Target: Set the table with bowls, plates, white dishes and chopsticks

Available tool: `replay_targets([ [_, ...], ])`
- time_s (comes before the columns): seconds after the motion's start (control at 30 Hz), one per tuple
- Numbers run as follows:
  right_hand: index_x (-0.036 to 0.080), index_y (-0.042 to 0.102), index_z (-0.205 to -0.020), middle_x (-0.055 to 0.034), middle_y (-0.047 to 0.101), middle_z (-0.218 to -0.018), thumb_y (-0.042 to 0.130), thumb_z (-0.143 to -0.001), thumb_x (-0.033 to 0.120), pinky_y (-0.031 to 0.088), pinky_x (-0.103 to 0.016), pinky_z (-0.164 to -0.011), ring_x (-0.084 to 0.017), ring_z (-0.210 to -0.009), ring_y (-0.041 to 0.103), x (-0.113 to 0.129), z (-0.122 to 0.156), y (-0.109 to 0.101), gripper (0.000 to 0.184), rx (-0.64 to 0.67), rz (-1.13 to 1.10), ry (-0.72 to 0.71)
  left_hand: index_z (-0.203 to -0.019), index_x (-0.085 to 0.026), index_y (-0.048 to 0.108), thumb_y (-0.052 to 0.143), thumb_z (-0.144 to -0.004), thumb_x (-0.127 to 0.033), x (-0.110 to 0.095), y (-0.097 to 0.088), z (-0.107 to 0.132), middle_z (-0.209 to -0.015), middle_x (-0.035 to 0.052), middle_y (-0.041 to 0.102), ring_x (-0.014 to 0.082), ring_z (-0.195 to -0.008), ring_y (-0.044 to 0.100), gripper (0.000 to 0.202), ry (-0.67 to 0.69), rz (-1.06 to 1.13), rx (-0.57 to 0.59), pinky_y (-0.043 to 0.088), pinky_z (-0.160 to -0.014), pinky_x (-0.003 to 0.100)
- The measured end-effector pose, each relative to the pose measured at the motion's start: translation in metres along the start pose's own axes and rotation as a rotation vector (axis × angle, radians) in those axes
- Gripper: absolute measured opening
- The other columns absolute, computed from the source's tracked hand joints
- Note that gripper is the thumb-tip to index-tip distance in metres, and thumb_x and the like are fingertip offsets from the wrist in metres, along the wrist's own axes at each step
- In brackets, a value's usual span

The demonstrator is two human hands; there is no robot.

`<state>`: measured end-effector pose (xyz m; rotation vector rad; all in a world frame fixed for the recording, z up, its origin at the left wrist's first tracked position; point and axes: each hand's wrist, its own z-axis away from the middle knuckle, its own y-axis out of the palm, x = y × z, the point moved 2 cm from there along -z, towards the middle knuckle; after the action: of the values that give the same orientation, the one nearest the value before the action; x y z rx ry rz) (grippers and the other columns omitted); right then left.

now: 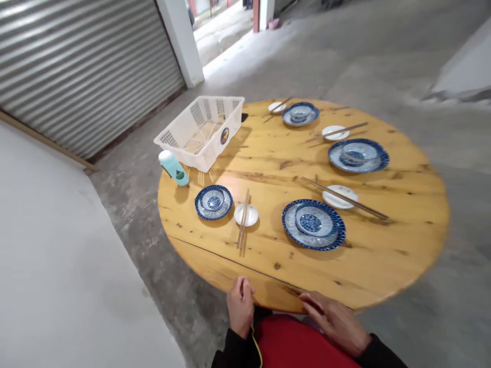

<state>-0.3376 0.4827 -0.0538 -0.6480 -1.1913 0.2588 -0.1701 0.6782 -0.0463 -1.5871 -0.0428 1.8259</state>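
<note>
My left hand (pixel 241 306) curled closed, nearer me and left of the closest plate (pixel 292 230), my right hand (pixel 333 318) loosely open on the plate's near side, fingers by the desk (pixel 264 153), bowl (pixel 311 222) in the plate, chopsticks (pixel 243 225) across a dish (pixel 252 216) to its left, forearms angled inward.

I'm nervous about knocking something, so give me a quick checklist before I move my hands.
1. Every plate carries a bowl: ok, four of four.
2. Every white dish has chopsticks lying across it: ok, all four.
3. Bottle well away from the table edge: not ok, it is close to the left side.
4. Basket fully on the tabletop: cannot tell, its body hides the edge beneath.
5. Left hand free: cannot tell, the curled fingers hide the palm.
6. Right hand clear of the plates: ok, it is at the near edge.
</note>
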Motion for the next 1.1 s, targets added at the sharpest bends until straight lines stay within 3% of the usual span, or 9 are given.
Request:
replay_targets([
  [0.17, 0.024, 0.078, -0.099, -0.0121, 0.080, -0.103, 0.045, -0.094, 0.051, 0.064, -0.036, -0.080, -0.029, -0.094, 0.079, -0.053, 0.041, -0.023, 0.043, -0.168, -0.061, 0.027, -0.084, -0.022, 0.061, 0.043, -0.099, -0.047, -0.017, 0.031, 0.009, -0.071, 0.0004, 0.063, 0.0151, -0.062, 0.056, 0.035, 0.021, -0.010, 0.004, 0.044, -0.064, 0.025],
  [0.37, 0.028, 0.076, -0.101, -0.0075, 0.081, -0.103, 0.050, -0.091, 0.057, 0.064, -0.033, -0.075, -0.028, -0.092, 0.079, -0.117, 0.111, -0.027, 0.040, -0.178, -0.104, 0.166, -0.079, -0.023, 0.059, 0.042, -0.097, -0.037, -0.052, 0.060, 0.016, -0.071, -0.0006, 0.062, 0.0143, -0.063, 0.057, 0.029, 0.022, -0.098, 0.046, 0.044, -0.063, 0.023],
  [0.53, 0.030, 0.075, -0.098, -0.0049, 0.081, -0.094, 0.053, -0.083, 0.064, 0.062, -0.031, -0.065, -0.028, -0.085, 0.080, -0.147, 0.153, -0.028, 0.043, -0.141, -0.171, 0.319, -0.081, -0.023, 0.063, 0.044, -0.095, -0.032, -0.066, 0.106, 0.056, -0.071, -0.0015, 0.066, 0.0135, -0.061, 0.058, 0.025, 0.015, -0.152, 0.186, 0.043, -0.061, 0.022],
  [0.7, 0.028, 0.077, -0.099, -0.0065, 0.081, -0.101, 0.053, -0.080, 0.067, 0.062, -0.032, -0.065, -0.029, -0.088, 0.080, -0.173, 0.168, -0.041, 0.050, -0.142, -0.152, 0.342, -0.082, -0.022, 0.069, 0.050, -0.091, -0.028, -0.065, 0.145, 0.101, -0.072, -0.0017, 0.071, 0.0132, -0.061, 0.059, 0.022, 0.042, -0.190, 0.365, 0.045, -0.063, 0.022],
  [0.77, 0.028, 0.077, -0.099, -0.0066, 0.081, -0.102, 0.055, -0.080, 0.067, 0.062, -0.032, -0.067, -0.029, -0.090, 0.079, -0.184, 0.170, -0.045, 0.049, -0.092, -0.163, 0.305, -0.082, -0.022, 0.070, 0.051, -0.090, -0.027, -0.065, 0.150, 0.110, -0.073, -0.0016, 0.072, 0.0131, -0.061, 0.060, 0.021, 0.063, -0.213, 0.369, 0.045, -0.063, 0.021],
  [0.93, 0.029, 0.078, -0.101, -0.0060, 0.081, -0.102, 0.058, -0.080, 0.065, 0.062, -0.030, -0.067, -0.028, -0.089, 0.079, -0.211, 0.175, -0.052, 0.046, -0.001, -0.152, 0.258, -0.083, -0.022, 0.070, 0.049, -0.092, -0.028, -0.060, 0.154, 0.120, -0.073, -0.0009, 0.072, 0.0134, -0.060, 0.061, 0.023, 0.026, -0.232, 0.256, 0.046, -0.062, 0.022],
  [1.1, 0.030, 0.077, -0.097, -0.0065, 0.081, -0.102, 0.051, -0.080, 0.066, 0.062, -0.034, -0.066, -0.030, -0.087, 0.079, -0.207, 0.177, -0.055, 0.047, -0.030, -0.087, 0.246, -0.085, -0.022, 0.070, 0.048, -0.094, -0.031, -0.059, 0.146, 0.125, -0.074, -0.0012, 0.072, 0.0130, -0.061, 0.063, 0.026, 0.000, -0.229, 0.153, 0.046, -0.063, 0.021],
])
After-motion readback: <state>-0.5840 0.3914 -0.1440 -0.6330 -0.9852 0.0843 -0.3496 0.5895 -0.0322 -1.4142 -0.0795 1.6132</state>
